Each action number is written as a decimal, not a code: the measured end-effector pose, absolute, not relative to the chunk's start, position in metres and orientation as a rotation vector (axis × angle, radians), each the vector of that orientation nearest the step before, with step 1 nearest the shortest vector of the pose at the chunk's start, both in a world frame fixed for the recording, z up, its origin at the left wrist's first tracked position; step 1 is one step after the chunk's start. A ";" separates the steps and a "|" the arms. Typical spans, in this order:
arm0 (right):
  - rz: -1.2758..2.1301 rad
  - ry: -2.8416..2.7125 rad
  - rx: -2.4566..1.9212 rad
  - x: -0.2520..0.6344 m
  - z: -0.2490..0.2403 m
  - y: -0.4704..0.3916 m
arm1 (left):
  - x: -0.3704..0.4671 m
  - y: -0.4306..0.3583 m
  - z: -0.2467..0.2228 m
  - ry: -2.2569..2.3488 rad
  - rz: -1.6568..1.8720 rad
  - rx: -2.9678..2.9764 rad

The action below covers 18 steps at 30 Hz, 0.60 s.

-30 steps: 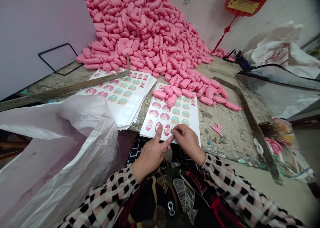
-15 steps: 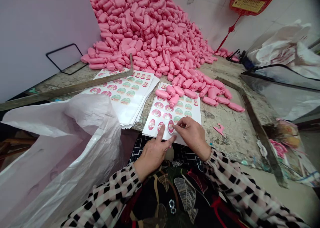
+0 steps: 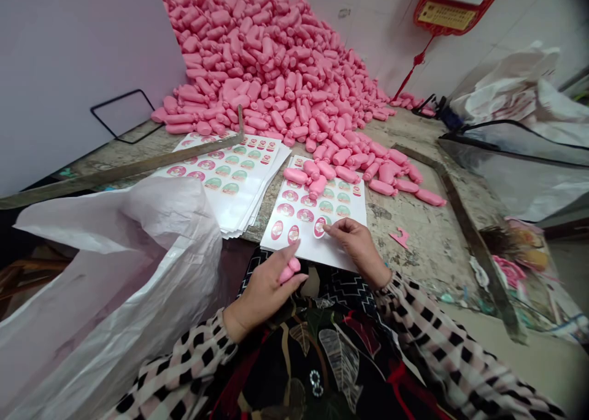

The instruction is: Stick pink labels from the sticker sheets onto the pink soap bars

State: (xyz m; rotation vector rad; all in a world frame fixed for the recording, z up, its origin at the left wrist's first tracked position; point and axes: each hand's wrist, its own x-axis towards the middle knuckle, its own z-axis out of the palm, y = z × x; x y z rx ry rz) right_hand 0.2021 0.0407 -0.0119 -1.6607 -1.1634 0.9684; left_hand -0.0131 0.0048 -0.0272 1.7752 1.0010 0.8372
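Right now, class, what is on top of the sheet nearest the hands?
Some pink bottles lie on the sheet; the right hand holds a sticker over it. What the bottles cover cannot be seen.

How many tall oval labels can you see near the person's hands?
3: one label pinched in the right hand; the leftmost label and its neighbour in the near row on the sheet. The left hand may hide others.

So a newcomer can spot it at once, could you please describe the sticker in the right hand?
Below the heap of pink bottles is a white sheet with a few bottles on top. Near its front edge, the right hand holds a pink oval sticker, the only one pinched between fingers.
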 end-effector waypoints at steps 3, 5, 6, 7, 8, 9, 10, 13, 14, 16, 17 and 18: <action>0.963 -1.182 -1.565 0.193 0.005 0.035 | -0.009 0.009 -0.013 0.918 0.890 1.043; 0.973 -1.241 -1.511 0.183 0.017 0.028 | -0.003 0.016 -0.006 0.770 0.880 0.647; 0.992 -1.276 -1.485 0.177 0.022 0.024 | 0.000 0.020 -0.004 0.721 0.868 0.500; 1.015 -1.310 -1.460 0.171 0.025 0.020 | 0.003 0.023 -0.002 0.695 0.872 0.389; 1.036 -1.337 -1.442 0.166 0.027 0.016 | 0.006 0.025 -0.002 0.680 0.873 0.310; 1.051 -1.357 -1.435 0.162 0.028 0.012 | 0.009 0.027 -0.001 0.676 0.875 0.263; 1.063 -1.368 -1.439 0.159 0.027 0.010 | 0.011 0.028 -0.001 0.675 0.876 0.240; 1.092 -1.374 -1.479 0.155 0.018 0.005 | 0.015 0.028 -0.002 0.665 0.855 0.261; 1.099 -1.377 -1.487 0.155 0.015 0.004 | 0.016 0.027 -0.002 0.662 0.855 0.276; 1.101 -1.396 -1.490 0.156 0.010 0.004 | 0.017 0.026 -0.002 0.659 0.858 0.294; 1.096 -1.407 -1.490 0.156 0.009 0.004 | 0.017 0.026 -0.002 0.661 0.857 0.296; 1.087 -1.416 -1.490 0.156 0.008 0.004 | 0.017 0.026 -0.002 0.663 0.855 0.296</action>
